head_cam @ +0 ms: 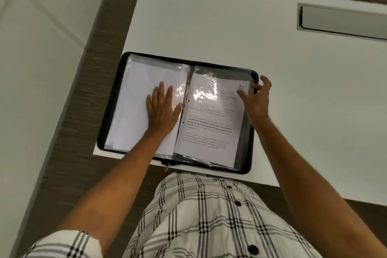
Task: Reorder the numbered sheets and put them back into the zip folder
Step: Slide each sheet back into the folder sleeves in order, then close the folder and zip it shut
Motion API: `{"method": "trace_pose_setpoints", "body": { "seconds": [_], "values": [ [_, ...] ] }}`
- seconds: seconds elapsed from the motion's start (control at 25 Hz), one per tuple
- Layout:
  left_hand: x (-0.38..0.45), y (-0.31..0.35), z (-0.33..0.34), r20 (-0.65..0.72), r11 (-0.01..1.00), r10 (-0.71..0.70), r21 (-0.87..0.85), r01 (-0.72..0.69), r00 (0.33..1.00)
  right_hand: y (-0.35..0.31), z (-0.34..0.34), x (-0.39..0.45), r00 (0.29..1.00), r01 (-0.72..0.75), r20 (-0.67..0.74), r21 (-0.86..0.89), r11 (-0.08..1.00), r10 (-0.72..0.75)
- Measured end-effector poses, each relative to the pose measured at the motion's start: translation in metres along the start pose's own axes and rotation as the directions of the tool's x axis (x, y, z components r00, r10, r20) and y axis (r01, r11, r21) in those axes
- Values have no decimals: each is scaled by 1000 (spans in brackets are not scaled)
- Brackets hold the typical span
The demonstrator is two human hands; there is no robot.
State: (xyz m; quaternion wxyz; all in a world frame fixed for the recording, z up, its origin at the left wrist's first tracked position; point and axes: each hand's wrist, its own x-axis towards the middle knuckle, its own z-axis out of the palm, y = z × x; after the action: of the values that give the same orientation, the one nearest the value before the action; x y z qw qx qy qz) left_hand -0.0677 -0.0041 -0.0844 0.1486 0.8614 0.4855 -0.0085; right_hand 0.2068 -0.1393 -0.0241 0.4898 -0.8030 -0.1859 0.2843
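A black zip folder (pixel 250 154) lies open at the near left corner of the white table (pixel 272 48). Its left side shows clear sleeves over the blank backs of sheets (pixel 129 111). My left hand (pixel 162 109) rests flat on them, fingers spread. On the right side a printed sheet marked "10" (pixel 209 123) sits in a glossy clear sleeve. My right hand (pixel 255 96) is at that sleeve's top right corner, fingers curled and pinching its edge next to the number.
A long grey recessed slot (pixel 341 20) is set into the table at the far right. The folder's near edge overhangs the table's front edge. The zip pull (pixel 167 166) hangs at the front. Dark wood floor lies to the left.
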Motion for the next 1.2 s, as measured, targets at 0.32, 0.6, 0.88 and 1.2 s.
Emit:
{"method": "trace_pose_setpoints", "body": {
  "seconds": [0.32,0.6,0.88,1.2],
  "values": [
    [-71,4,-5,80,974,-217,-47,222,973,53,-7,-101,981,-141,147,96,985,126],
    [-96,-20,-30,158,925,-350,-99,367,923,65,-16,-114,981,-111,162,15,994,108],
    [-79,-52,-54,158,860,-459,-168,482,874,56,-15,-119,983,-124,128,-68,990,132],
    [-53,-85,-74,167,746,-595,-251,617,787,52,2,-124,976,-208,32,-117,971,213]
  ]
}}
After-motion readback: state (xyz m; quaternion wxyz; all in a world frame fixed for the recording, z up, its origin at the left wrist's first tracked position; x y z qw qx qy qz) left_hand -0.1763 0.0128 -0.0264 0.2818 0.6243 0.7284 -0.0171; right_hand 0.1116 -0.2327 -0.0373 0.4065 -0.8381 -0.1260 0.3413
